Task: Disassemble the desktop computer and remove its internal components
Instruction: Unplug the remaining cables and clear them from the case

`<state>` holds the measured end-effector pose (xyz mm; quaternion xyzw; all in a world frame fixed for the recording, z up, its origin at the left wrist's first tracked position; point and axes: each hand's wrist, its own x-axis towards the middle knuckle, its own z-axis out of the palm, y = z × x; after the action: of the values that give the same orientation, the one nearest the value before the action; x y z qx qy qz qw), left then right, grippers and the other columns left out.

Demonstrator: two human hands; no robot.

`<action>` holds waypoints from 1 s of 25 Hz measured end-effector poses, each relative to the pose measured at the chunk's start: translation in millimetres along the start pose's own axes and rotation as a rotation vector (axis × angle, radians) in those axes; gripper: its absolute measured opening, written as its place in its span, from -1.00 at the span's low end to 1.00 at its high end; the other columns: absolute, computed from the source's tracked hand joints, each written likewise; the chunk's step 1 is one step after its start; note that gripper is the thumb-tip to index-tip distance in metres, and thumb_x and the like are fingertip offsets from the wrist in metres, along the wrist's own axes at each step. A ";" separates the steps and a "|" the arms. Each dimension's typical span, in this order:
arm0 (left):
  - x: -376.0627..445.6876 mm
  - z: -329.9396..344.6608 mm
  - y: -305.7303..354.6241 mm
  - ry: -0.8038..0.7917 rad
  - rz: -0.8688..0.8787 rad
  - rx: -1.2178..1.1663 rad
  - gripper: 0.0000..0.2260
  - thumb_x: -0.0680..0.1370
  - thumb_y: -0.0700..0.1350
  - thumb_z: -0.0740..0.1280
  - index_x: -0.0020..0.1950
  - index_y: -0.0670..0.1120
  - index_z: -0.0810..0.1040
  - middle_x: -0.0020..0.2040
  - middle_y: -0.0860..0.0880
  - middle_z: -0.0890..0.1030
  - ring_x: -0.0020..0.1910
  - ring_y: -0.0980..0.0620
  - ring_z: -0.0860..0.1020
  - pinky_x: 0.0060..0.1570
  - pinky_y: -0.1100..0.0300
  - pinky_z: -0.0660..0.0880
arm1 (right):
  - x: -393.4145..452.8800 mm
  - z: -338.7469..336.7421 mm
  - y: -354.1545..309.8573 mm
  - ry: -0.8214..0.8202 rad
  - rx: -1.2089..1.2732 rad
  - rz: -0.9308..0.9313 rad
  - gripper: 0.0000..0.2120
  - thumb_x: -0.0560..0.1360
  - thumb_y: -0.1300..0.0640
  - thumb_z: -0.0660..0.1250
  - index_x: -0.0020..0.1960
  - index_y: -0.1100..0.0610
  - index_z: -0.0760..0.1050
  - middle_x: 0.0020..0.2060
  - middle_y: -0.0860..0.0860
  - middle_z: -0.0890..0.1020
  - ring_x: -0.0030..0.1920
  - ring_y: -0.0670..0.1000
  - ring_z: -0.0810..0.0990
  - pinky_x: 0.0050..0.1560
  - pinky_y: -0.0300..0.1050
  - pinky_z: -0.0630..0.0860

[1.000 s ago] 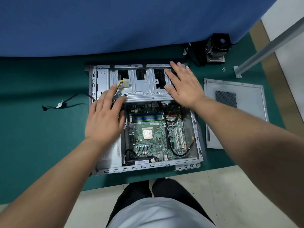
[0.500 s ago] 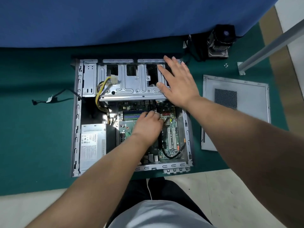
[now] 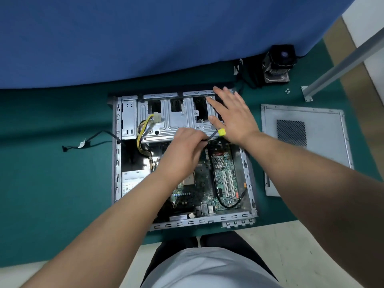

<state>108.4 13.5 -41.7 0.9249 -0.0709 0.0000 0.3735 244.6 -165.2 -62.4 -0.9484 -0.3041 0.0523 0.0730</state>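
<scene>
A second ago the left hand [image 3: 182, 150] lay at the left of the drive cage [image 3: 172, 119]; half a second ago it reached down onto the circuit board [image 3: 220, 173]. Now it has lifted a black cable [image 3: 211, 135] with a yellow plug [image 3: 221, 132] off the board, so that lead looks freed, one less tie before the board can come out. Left fingers curled, pinching the cable just beside the cage's near edge. Right hand [image 3: 234, 117] flat, fingers spread, pressing the cage's right end. The computer case [image 3: 116, 163] lies open on the green mat [image 3: 52, 194], its side panel [image 3: 311, 129] to the right.
</scene>
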 end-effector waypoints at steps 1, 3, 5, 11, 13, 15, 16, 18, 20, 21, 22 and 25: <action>5.8 -2.8 0.2 0.029 -0.034 -0.035 -0.86 0.67 -0.16 0.32 0.18 -0.17 0.60 0.05 -0.03 0.54 0.07 0.02 0.41 0.08 0.25 0.34 | -0.7 1.1 0.3 -0.001 -0.010 0.003 -0.46 0.70 -0.15 0.08 0.63 -0.01 0.21 0.66 0.01 0.06 0.65 0.09 -0.01 0.63 0.11 -0.08; 18.2 -8.2 -0.6 0.041 -0.133 -0.121 -0.86 0.67 -0.12 0.33 0.18 -0.13 0.60 0.02 0.01 0.50 0.00 0.06 0.43 -0.02 0.39 0.32 | -2.3 2.5 0.9 0.012 -0.022 0.019 -0.47 0.70 -0.14 0.06 0.63 -0.03 0.20 0.66 -0.02 0.06 0.65 0.08 -0.01 0.64 0.11 -0.07; 31.1 -11.2 -4.7 0.032 -0.211 -0.168 -0.88 0.67 -0.09 0.34 0.13 -0.11 0.60 -0.03 0.01 0.54 -0.07 0.02 0.48 -0.08 0.27 0.39 | -2.4 2.8 1.0 0.029 -0.002 0.034 -0.49 0.70 -0.15 0.05 0.62 -0.04 0.22 0.66 -0.03 0.08 0.65 0.07 0.01 0.64 0.11 -0.06; 63.6 -16.9 -17.5 -0.047 -0.588 -0.503 -0.89 0.62 -0.12 0.44 0.03 -0.15 0.68 -0.08 -0.11 0.72 -0.21 -0.02 0.67 -0.01 -0.02 0.68 | 0.1 5.0 2.5 0.072 0.074 0.036 -0.53 0.70 -0.11 0.09 0.59 -0.05 0.31 0.64 -0.06 0.15 0.64 0.04 0.05 0.64 0.09 -0.06; 67.1 -16.2 -16.6 -0.050 -0.676 -0.593 -0.89 0.59 -0.14 0.47 0.07 -0.15 0.70 -0.03 -0.11 0.73 -0.23 0.05 0.66 -0.11 0.13 0.69 | 0.3 4.1 2.7 0.074 0.088 0.039 -0.53 0.70 -0.09 0.11 0.58 -0.03 0.31 0.64 -0.07 0.16 0.64 0.03 0.06 0.64 0.07 -0.06; 68.9 -15.3 -14.9 -0.026 -0.746 -0.657 -0.90 0.57 -0.16 0.49 0.05 -0.16 0.70 -0.01 -0.12 0.73 -0.21 0.06 0.67 -0.23 0.28 0.64 | 0.5 2.8 1.2 0.068 0.097 0.047 -0.54 0.70 -0.07 0.14 0.57 0.01 0.32 0.63 -0.05 0.19 0.64 0.03 0.08 0.64 0.07 -0.05; 69.9 -14.8 -14.1 -0.016 -0.774 -0.675 -0.94 0.57 -0.18 0.49 0.01 -0.15 0.70 -0.01 -0.11 0.73 -0.18 0.03 0.68 -0.25 0.30 0.62 | -1.2 2.5 -0.3 0.074 0.106 0.059 -0.55 0.69 -0.06 0.17 0.53 0.04 0.36 0.61 -0.03 0.25 0.62 0.05 0.14 0.64 0.06 -0.02; 71.5 -15.0 -13.4 -0.009 -0.822 -0.720 -0.97 0.56 -0.22 0.50 -0.06 -0.13 0.67 -0.03 -0.10 0.74 -0.07 -0.03 0.73 -0.20 0.23 0.66 | -9.0 1.4 -5.3 0.126 0.133 0.081 -0.67 0.66 -0.02 0.23 0.35 0.09 0.50 0.46 0.01 0.46 0.50 0.09 0.35 0.60 0.05 0.10; 74.3 -15.7 -15.2 -0.027 -0.865 -0.773 -0.94 0.55 -0.26 0.49 -0.07 -0.13 0.65 -0.03 -0.09 0.74 -0.02 -0.07 0.73 -0.14 0.16 0.69 | -21.2 1.5 -14.1 0.188 0.190 0.106 -0.78 0.64 -0.04 0.25 0.12 0.08 0.56 0.20 -0.02 0.59 0.30 0.06 0.50 0.54 0.04 0.22; 75.2 -16.7 -16.2 -0.039 -0.882 -0.796 -0.94 0.55 -0.28 0.49 -0.06 -0.14 0.65 -0.03 -0.10 0.74 -0.03 -0.07 0.73 -0.15 0.15 0.69 | -27.1 1.6 -21.4 0.200 0.230 0.118 -0.76 0.63 -0.08 0.24 0.05 0.06 0.58 0.11 -0.05 0.60 0.23 0.03 0.51 0.52 0.04 0.22; 76.1 -18.0 -17.7 -0.052 -0.892 -0.818 -0.93 0.54 -0.29 0.48 -0.05 -0.16 0.65 -0.03 -0.10 0.74 -0.06 -0.06 0.73 -0.16 0.15 0.68 | -31.4 2.0 -29.9 0.192 0.266 0.132 -0.72 0.62 -0.13 0.23 0.03 0.04 0.60 0.07 -0.08 0.60 0.20 0.00 0.51 0.51 0.04 0.19; 77.4 -23.2 -22.1 -0.093 -0.893 -0.909 -0.90 0.53 -0.34 0.47 0.01 -0.21 0.64 -0.03 -0.14 0.74 -0.14 -0.02 0.73 -0.16 0.16 0.67 | -32.9 6.0 -57.4 0.123 0.351 0.185 -0.67 0.58 -0.22 0.27 0.03 0.01 0.65 0.07 -0.13 0.59 0.22 -0.02 0.44 0.44 0.03 0.21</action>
<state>189.2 35.0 -36.1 0.6137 0.3124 -0.2261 0.6890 184.4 -137.6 -56.7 -0.9464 -0.1967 0.0531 0.2507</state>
